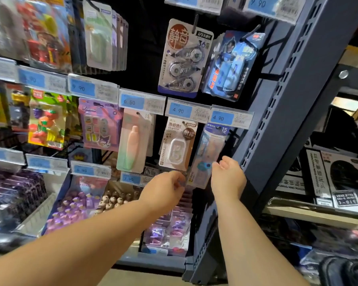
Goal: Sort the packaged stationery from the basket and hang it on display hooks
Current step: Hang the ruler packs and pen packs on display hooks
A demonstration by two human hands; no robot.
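Bright, L edge blurred, fisheye warp

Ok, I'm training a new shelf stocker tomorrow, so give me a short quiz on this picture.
1. True or false: the left hand holds nothing.
2. Which price is on the tag directly above the blue-topped pack? A 6.50, B 4.90, C 9.90.
3. Fill in: the right hand, beside that pack, is ____ (open or shut).
Key: 1 false, it pinches the blue-topped pack's lower corner; 2 B; 3 open.
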